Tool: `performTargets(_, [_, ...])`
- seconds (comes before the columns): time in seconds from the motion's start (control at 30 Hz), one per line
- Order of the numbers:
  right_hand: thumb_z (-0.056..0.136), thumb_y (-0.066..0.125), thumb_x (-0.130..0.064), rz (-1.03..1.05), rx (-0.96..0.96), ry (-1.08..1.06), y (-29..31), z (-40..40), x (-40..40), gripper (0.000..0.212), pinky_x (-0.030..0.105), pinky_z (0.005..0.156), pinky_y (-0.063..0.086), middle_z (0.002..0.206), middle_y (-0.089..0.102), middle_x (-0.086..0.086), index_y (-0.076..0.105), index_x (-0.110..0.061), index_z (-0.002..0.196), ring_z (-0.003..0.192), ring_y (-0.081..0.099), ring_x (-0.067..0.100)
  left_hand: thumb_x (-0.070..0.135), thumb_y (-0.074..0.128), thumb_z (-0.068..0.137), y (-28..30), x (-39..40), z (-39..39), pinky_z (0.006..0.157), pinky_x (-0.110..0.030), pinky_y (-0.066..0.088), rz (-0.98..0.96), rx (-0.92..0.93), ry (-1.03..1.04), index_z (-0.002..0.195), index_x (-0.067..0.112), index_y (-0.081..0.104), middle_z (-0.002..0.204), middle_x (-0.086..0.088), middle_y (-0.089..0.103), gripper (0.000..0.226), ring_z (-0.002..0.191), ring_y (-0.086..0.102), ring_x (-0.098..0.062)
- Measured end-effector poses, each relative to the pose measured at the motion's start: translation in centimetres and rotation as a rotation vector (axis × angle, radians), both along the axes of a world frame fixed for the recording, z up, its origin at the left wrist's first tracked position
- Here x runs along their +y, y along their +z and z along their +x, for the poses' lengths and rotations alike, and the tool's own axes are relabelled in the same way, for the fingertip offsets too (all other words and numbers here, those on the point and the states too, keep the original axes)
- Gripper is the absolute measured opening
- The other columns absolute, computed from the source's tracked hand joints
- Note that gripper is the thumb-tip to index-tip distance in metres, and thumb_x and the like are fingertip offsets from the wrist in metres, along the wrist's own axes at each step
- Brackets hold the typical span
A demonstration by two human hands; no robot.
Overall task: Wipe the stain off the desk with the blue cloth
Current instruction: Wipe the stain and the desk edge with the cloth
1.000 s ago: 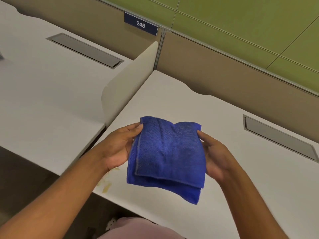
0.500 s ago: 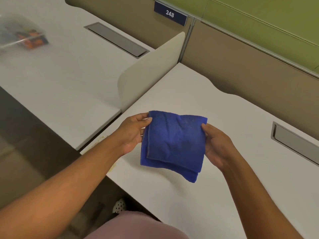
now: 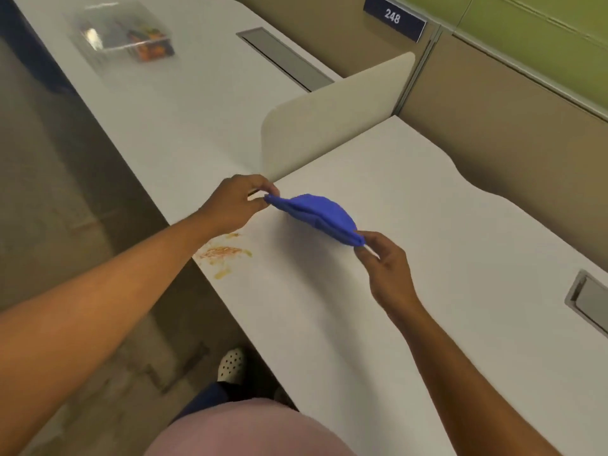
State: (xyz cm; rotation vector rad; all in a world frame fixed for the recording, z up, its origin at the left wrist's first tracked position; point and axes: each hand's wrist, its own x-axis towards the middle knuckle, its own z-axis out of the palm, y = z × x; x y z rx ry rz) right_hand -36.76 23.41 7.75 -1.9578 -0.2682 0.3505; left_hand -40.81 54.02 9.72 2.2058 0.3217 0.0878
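The folded blue cloth hangs stretched between my two hands, just above the white desk. My left hand pinches its far-left corner. My right hand pinches its near-right corner. An orange-yellow stain lies smeared on the desk near its left front edge, below my left wrist and to the left of the cloth. The cloth is apart from the stain.
A cream divider panel separates this desk from the neighbouring desk, which bears a clear plastic box. Cable slots sit at the back of each desk. The partition wall carries a "248" sign. My shoe shows below the desk edge.
The cloth went from a flat, face-up hold to an edge-on stretch between pinched corners, and lower toward the desk. The view swung so the stain now shows fully.
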Motion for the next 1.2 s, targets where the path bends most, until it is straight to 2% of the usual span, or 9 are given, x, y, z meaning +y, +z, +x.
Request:
performTargets(0.17, [0.101,0.065,-0.01,-0.276,-0.174,0.313,-6.2,-4.5,0.0,0.022,0.009,0.092,0.045,0.114,0.071,-0.02,0.076,-0.021,0.116,0.109,0.056,-0.022,0.014,0.073,0.096,-8.1,0.7,-7.6,0.123,-0.051,0.028,0.288,0.153,0.002,0.098,0.034,0.08,0.14,-0.002,0.06,0.022,0.144,0.044,-0.027])
performTargets(0.27, [0.095,0.067,-0.005,-0.366,-0.26,0.423,-7.6,-5.8,0.3,0.025,0.007,0.093,0.037,0.11,0.069,-0.019,0.08,-0.02,0.111,0.105,0.058,-0.012,0.014,0.071,0.096,-10.4,0.3,-11.5,0.13,-0.058,0.004,0.28,0.141,0.049,0.1,0.038,0.082,0.155,-0.002,0.048,0.027,0.159,0.019,-0.029])
performTargets(0.47, [0.089,0.066,-0.014,-0.686,-0.417,0.564,-7.3,-5.6,2.7,0.019,0.037,0.082,0.05,0.099,0.076,-0.009,0.079,-0.026,0.083,0.095,0.063,0.022,-0.002,0.061,0.093,-12.0,-2.9,-15.9,0.129,-0.054,0.013,0.162,0.034,0.302,0.128,0.027,0.07,0.167,0.0,0.031,0.047,0.16,0.015,-0.025])
performTargets(0.6, [0.095,0.063,-0.018,-0.529,-0.447,0.453,-7.0,-5.4,6.9,0.021,0.043,0.094,0.054,0.118,0.069,0.001,0.075,-0.018,0.113,0.111,0.06,0.026,0.002,0.056,0.096,-13.8,-7.2,-17.2,0.118,-0.041,0.041,-0.18,0.011,0.842,0.148,0.016,0.041,0.166,-0.003,0.029,0.056,0.149,0.037,-0.021])
performTargets(0.73, [0.099,0.051,-0.065,-0.677,-0.381,0.425,-9.1,-4.0,12.8,0.08,0.056,0.128,0.023,0.172,0.025,0.009,0.029,-0.023,0.163,0.16,0.021,0.035,0.015,0.046,0.106,-15.0,-10.5,-15.6,0.115,-0.04,0.037,-0.597,0.071,1.083,0.159,0.014,0.031,0.164,-0.008,0.037,0.054,0.146,0.04,-0.024])
performTargets(0.87, [0.092,0.027,-0.087,-0.88,-0.385,0.455,-12.3,-1.2,16.0,0.1,0.066,0.128,-0.002,0.178,-0.004,0.007,-0.006,-0.03,0.168,0.164,-0.006,0.04,0.038,0.042,0.103,-15.8,-12.6,-13.0,0.114,-0.044,0.04,-0.891,0.005,1.163,0.161,0.021,0.03,0.161,-0.01,0.043,0.061,0.138,0.048,-0.024])
performTargets(0.93, [0.095,0.021,-0.084,-0.914,-0.463,0.482,-12.7,0.2,17.0,0.095,0.063,0.129,-0.001,0.178,-0.002,0.006,-0.006,-0.03,0.168,0.164,-0.004,0.038,0.039,0.039,0.109,-15.6,-12.9,-12.1,0.11,-0.036,0.044,-0.894,-0.002,1.164,0.163,0.023,0.026,0.161,-0.007,0.044,0.058,0.131,0.05,-0.017])
performTargets(1.03, [0.104,0.021,-0.067,-0.884,-0.548,0.56,-12.5,2.4,18.5,0.076,0.057,0.132,0.004,0.179,0.005,0.002,0.004,-0.03,0.169,0.165,0.002,0.032,0.034,0.034,0.114,-15.4,-13.4,-11.4,0.089,0.004,0.028,-0.786,0.004,1.126,0.164,0.015,0.022,0.155,0.005,0.037,0.055,0.134,0.04,-0.008])
performTargets(1.2, [0.113,0.03,-0.041,-0.752,-0.572,0.663,-12.3,5.2,21.4,0.059,0.049,0.134,0.009,0.177,0.015,-0.003,0.016,-0.028,0.168,0.165,0.01,0.022,0.057,0.029,0.104,-16.8,-13.8,-11.2,0.092,-0.002,0.033,-0.671,-0.041,1.116,0.164,0.016,0.023,0.163,-0.007,0.041,0.073,0.144,0.047,-0.02])
